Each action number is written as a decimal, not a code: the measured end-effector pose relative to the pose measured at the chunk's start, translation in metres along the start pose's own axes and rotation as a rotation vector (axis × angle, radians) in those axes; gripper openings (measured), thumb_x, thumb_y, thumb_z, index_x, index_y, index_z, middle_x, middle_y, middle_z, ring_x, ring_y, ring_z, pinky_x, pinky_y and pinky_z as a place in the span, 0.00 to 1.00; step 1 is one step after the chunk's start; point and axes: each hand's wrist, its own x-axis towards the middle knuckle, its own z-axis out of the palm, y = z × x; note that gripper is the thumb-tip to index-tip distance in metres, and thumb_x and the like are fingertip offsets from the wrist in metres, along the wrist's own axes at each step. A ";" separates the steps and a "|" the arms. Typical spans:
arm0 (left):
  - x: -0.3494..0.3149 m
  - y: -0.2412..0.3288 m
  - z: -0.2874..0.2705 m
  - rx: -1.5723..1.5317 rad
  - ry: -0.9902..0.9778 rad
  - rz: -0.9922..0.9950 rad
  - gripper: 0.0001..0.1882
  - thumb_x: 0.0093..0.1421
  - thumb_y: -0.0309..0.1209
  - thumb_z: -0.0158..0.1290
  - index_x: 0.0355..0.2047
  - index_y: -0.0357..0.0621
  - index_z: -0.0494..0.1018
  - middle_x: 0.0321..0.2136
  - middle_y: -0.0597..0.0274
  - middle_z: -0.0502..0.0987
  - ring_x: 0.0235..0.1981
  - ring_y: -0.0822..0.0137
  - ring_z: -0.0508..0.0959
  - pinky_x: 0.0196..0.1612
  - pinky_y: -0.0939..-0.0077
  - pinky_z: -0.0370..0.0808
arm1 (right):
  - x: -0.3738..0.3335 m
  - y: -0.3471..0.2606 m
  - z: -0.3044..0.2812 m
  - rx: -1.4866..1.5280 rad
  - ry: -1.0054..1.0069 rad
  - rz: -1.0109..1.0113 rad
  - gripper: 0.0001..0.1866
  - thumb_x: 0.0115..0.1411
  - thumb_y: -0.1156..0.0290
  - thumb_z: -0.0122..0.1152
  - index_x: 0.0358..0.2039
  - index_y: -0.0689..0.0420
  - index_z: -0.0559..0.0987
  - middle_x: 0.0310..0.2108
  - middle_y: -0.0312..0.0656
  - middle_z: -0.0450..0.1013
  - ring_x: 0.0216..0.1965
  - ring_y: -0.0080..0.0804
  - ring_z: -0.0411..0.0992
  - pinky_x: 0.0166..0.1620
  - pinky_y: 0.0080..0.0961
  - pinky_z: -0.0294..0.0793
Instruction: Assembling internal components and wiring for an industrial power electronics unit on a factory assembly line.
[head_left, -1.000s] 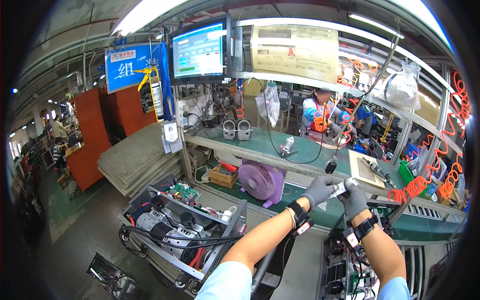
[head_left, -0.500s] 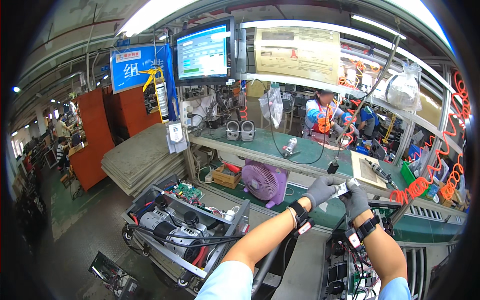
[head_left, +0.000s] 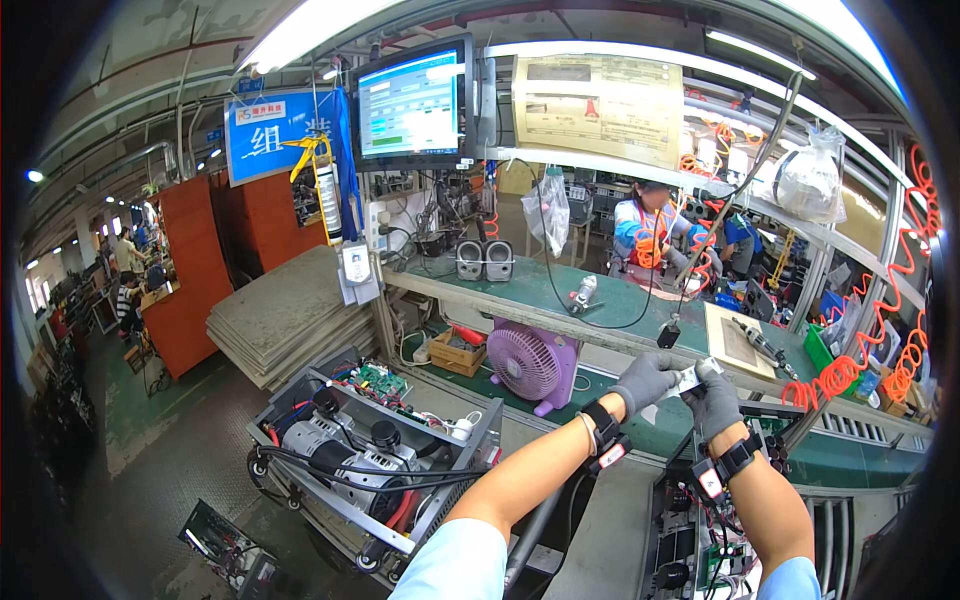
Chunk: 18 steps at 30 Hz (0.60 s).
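Both hands wear grey gloves and meet in front of the green workbench (head_left: 530, 285). Between their fingertips is a small white piece (head_left: 686, 381), flat-looking and partly covered by the fingers; its exact kind is too small to make out. My left hand (head_left: 645, 382) pinches it from the left. On the other side my right hand (head_left: 714, 405) grips it, fingers curled upward. Below my right forearm lies an open machine unit (head_left: 680, 545) with wires and circuit boards, partly hidden by the arm.
An open wheeled chassis with a motor (head_left: 350, 455) stands at left. Under the bench are a purple fan (head_left: 525, 362) and a wooden box (head_left: 455, 354). A power tool (head_left: 765, 346) rests on a board at right, near orange coiled hoses (head_left: 838, 378). A co-worker (head_left: 645, 230) is behind the bench.
The view has shifted very slightly, so the background sits a little further right. Both hands keep the white piece in nearly the same place.
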 end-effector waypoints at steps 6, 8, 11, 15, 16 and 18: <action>-0.003 0.006 0.000 -0.059 -0.007 0.023 0.12 0.54 0.28 0.50 0.38 0.38 0.76 0.28 0.62 0.77 0.27 0.74 0.74 0.32 0.78 0.70 | 0.002 -0.001 -0.001 0.009 -0.003 0.006 0.07 0.59 0.67 0.54 0.38 0.52 0.71 0.30 0.35 0.71 0.30 0.28 0.71 0.29 0.24 0.73; -0.004 0.006 -0.002 -0.078 -0.030 0.018 0.12 0.54 0.27 0.50 0.39 0.38 0.76 0.29 0.62 0.77 0.28 0.74 0.74 0.32 0.79 0.70 | 0.002 0.001 0.000 0.031 -0.020 -0.006 0.08 0.59 0.67 0.54 0.38 0.52 0.71 0.30 0.36 0.71 0.30 0.28 0.71 0.29 0.24 0.73; -0.007 0.010 -0.002 -0.096 -0.042 0.026 0.12 0.54 0.27 0.50 0.39 0.38 0.75 0.29 0.63 0.77 0.27 0.75 0.74 0.31 0.80 0.70 | 0.002 0.000 -0.002 0.033 -0.043 0.002 0.08 0.59 0.67 0.54 0.38 0.52 0.70 0.31 0.36 0.71 0.30 0.29 0.71 0.29 0.25 0.73; -0.008 0.007 -0.002 -0.112 -0.046 0.017 0.13 0.54 0.26 0.49 0.39 0.38 0.75 0.29 0.63 0.77 0.26 0.75 0.74 0.30 0.80 0.71 | 0.001 0.000 -0.002 0.033 -0.035 0.008 0.08 0.59 0.67 0.54 0.38 0.52 0.70 0.31 0.36 0.71 0.30 0.29 0.71 0.30 0.27 0.73; -0.009 0.006 -0.002 -0.125 -0.042 0.033 0.13 0.54 0.26 0.49 0.39 0.38 0.75 0.29 0.63 0.77 0.26 0.75 0.74 0.30 0.80 0.71 | -0.001 0.000 -0.001 0.021 -0.039 0.009 0.08 0.59 0.67 0.54 0.38 0.52 0.70 0.31 0.36 0.71 0.31 0.29 0.71 0.31 0.27 0.73; -0.014 0.011 -0.001 -0.141 -0.040 0.048 0.13 0.54 0.26 0.49 0.39 0.38 0.75 0.28 0.63 0.77 0.26 0.76 0.74 0.30 0.80 0.71 | -0.003 0.000 -0.002 0.008 -0.040 0.011 0.07 0.59 0.67 0.54 0.38 0.52 0.70 0.31 0.36 0.71 0.31 0.29 0.71 0.31 0.27 0.73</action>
